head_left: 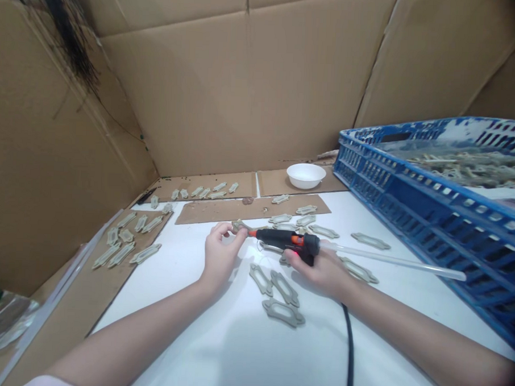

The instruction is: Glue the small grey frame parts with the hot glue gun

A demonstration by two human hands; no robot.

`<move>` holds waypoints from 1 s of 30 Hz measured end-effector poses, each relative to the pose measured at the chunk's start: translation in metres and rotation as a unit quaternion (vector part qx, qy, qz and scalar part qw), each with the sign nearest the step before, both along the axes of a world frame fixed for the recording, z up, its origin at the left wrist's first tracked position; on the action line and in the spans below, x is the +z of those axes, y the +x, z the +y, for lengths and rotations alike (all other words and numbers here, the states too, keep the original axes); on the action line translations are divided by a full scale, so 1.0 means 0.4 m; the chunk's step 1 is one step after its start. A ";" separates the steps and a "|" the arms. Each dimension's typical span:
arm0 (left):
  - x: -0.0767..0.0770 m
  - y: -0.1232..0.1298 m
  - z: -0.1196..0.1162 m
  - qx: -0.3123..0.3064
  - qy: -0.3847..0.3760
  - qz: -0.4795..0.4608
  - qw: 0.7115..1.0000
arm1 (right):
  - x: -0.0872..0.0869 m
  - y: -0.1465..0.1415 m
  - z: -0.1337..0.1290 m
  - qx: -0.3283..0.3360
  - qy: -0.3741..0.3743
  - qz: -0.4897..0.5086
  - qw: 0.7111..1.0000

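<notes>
My right hand (320,270) grips a black and orange hot glue gun (283,238), with a long clear glue stick (399,260) sticking out of its back end. The gun's orange nozzle points left, toward my left hand (221,251). Between thumb and fingers, my left hand pinches a small grey-beige frame-shaped piece (241,224) right at the nozzle tip. Whether the nozzle touches it, I cannot tell. Close below the gun lie three similar flat pieces (284,288) with cut-out middles. Several more surround the gun and my right hand.
A blue plastic crate (369,178) full of pieces stands on the right. At the back sits a white bowl (306,176). Cardboard strips (222,209) carry more pieces at the back and left. The gun's black cable (348,350) runs toward me. Cardboard walls (262,91) enclose the table.
</notes>
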State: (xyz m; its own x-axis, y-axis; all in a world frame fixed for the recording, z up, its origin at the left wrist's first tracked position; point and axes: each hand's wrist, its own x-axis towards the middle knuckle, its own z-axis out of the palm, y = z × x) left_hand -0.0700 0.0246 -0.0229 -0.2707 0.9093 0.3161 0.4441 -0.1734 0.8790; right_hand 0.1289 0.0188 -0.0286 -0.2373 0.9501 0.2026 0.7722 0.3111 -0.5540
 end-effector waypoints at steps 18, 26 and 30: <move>0.006 0.003 -0.002 0.000 0.002 -0.023 1.000 | -0.001 -0.001 0.001 0.014 0.048 0.003 0.999; 0.004 0.001 0.001 0.001 -0.009 -0.040 0.999 | 0.001 0.001 0.002 0.005 0.036 -0.001 0.999; -0.001 -0.002 0.004 -0.009 -0.017 -0.068 0.997 | -0.004 0.004 0.005 -0.008 0.034 0.002 0.999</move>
